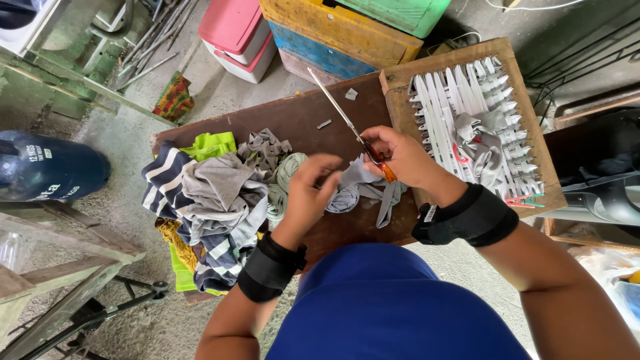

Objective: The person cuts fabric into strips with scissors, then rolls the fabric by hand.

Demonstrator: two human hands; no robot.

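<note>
While both hands work above a brown table [293, 120], scissors meet grey cloth.

Clenched on the orange handles, the right hand [400, 157] grips the scissors [350, 127], their blades pointing away over the tabletop. The left hand [308, 190] pinches a grey fabric strip [357, 190] lying just beside a heap of mixed rags [213, 193]; a wooden loom frame [477, 113] sits to the right.

Right hand [403, 157]: grips orange-handled scissors [350, 127], blades pointing up-left.
Left hand [308, 193]: pinches a grey fabric strip [357, 187].
Table [300, 117]: brown, bearing a heap of striped and green cloth scraps [207, 200].
Right side: wooden peg loom [467, 120] with white strips.
</note>
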